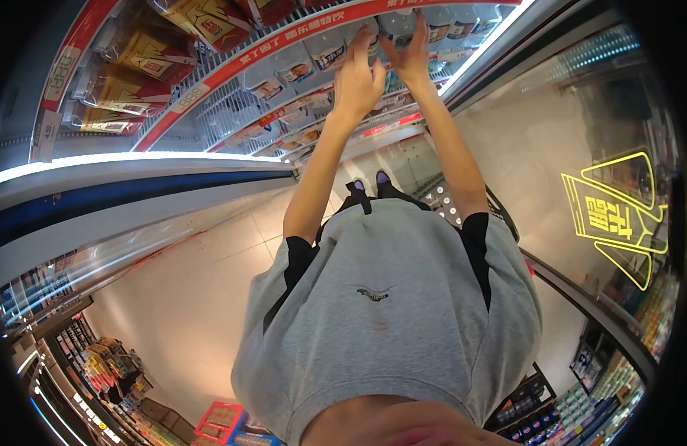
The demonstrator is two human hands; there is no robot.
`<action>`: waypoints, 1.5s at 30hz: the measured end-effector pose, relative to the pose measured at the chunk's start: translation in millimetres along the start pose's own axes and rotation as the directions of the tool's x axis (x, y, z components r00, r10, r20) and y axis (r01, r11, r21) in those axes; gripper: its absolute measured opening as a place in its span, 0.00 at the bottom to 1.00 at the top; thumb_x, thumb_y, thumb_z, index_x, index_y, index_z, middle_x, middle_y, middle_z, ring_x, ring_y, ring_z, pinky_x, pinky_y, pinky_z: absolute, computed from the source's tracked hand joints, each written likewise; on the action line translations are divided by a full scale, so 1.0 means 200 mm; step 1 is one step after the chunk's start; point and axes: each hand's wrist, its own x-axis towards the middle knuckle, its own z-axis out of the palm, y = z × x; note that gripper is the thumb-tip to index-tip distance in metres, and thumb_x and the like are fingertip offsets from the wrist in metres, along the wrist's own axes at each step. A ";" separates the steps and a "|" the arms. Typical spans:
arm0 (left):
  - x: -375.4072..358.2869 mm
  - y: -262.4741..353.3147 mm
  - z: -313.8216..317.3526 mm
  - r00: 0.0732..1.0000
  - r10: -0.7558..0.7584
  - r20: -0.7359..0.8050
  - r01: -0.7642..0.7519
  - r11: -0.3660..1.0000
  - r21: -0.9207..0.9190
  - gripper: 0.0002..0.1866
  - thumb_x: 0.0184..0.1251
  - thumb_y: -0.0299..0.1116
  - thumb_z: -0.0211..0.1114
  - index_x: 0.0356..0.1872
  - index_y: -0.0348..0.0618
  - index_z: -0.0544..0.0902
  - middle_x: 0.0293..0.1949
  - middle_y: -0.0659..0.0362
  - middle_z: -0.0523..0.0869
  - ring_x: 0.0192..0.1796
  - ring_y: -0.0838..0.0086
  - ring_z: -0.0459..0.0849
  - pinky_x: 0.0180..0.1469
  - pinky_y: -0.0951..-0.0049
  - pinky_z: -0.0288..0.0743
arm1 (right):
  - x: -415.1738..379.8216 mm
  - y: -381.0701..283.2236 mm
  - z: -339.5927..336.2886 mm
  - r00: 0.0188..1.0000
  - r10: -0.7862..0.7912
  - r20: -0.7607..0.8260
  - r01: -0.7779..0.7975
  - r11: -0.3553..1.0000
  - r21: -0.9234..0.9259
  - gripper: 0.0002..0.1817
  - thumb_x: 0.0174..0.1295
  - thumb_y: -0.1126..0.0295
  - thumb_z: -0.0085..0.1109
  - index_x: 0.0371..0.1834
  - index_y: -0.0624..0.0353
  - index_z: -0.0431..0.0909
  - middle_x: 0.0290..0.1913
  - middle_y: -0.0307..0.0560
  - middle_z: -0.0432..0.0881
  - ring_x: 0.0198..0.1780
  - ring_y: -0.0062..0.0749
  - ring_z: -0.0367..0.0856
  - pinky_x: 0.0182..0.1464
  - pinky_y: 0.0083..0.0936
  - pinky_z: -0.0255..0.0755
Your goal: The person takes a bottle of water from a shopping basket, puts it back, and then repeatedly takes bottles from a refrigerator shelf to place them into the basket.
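Because the clear bottle stands in a row, top of the frame just right of middle, both arms stretch up. The right hand has thumb and finger wide by it, the left hand has fingers close together, but whether either grips, I can't tell. The red shelf edge likely keeps things lined up.

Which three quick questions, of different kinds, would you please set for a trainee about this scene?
1. True or false: the left hand and the right hand both reach up to the bottles.
2. The top is mainly: A) red, B) grey, C) green.
3. Fill in: the glowing neon sign on the right is ____.

Key: 1 true; 2 B; 3 yellow.
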 end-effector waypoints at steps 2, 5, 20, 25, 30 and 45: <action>-0.03 0.00 -0.01 1.000 -0.015 0.005 0.015 1.000 -0.002 0.25 0.61 0.25 0.60 0.61 0.38 0.69 0.66 0.45 0.73 0.57 0.51 0.80 0.49 0.62 0.80 | 0.02 -0.05 -0.01 0.995 -0.035 -0.093 0.029 0.997 -0.065 0.24 0.61 0.66 0.58 0.59 0.65 0.71 0.56 0.66 0.75 0.56 0.63 0.73 0.59 0.44 0.68; -0.11 -0.03 0.02 1.000 -0.030 -0.010 0.030 1.000 0.003 0.24 0.61 0.24 0.60 0.60 0.37 0.69 0.64 0.46 0.75 0.45 0.58 0.84 0.44 0.66 0.79 | -0.12 0.05 -0.01 0.997 -0.012 0.075 0.014 0.999 -0.030 0.42 0.55 0.67 0.70 0.70 0.68 0.57 0.65 0.68 0.67 0.65 0.60 0.66 0.65 0.44 0.62; -2.48 -0.96 0.10 0.381 -0.839 0.388 0.785 0.515 0.344 0.20 0.57 0.25 0.61 0.53 0.38 0.77 0.44 0.49 0.83 0.45 0.58 0.83 0.49 0.61 0.76 | -2.38 -0.17 -1.48 0.103 0.976 0.193 -0.750 0.203 -0.629 0.20 0.59 0.70 0.57 0.55 0.62 0.74 0.47 0.61 0.81 0.50 0.58 0.79 0.53 0.45 0.73; -3.09 -0.63 -0.44 -0.363 -0.930 0.063 0.892 -0.327 0.313 0.09 0.57 0.23 0.61 0.40 0.42 0.77 0.28 0.57 0.75 0.25 0.69 0.73 0.29 0.66 0.78 | -3.22 -0.32 -2.30 -0.180 0.984 -0.021 -0.574 -0.122 -0.810 0.17 0.54 0.65 0.59 0.45 0.60 0.82 0.42 0.59 0.85 0.48 0.52 0.84 0.52 0.39 0.76; -3.13 -0.09 -0.31 -0.303 -0.951 0.053 0.905 -0.270 0.329 0.17 0.60 0.25 0.62 0.52 0.40 0.76 0.31 0.56 0.78 0.25 0.73 0.76 0.25 0.71 0.78 | -3.37 -0.06 -2.49 -0.247 0.968 0.034 -0.669 -0.145 -0.729 0.22 0.53 0.59 0.62 0.50 0.56 0.82 0.43 0.51 0.87 0.48 0.42 0.85 0.53 0.33 0.76; -3.23 0.79 0.30 -0.141 -0.953 0.266 0.839 0.028 0.544 0.12 0.68 0.30 0.61 0.50 0.40 0.79 0.21 0.61 0.76 0.22 0.78 0.74 0.26 0.72 0.70 | -3.88 0.52 -2.05 -0.132 0.988 0.078 -0.712 -0.040 -0.701 0.29 0.53 0.60 0.67 0.59 0.55 0.70 0.46 0.55 0.80 0.48 0.47 0.81 0.51 0.38 0.74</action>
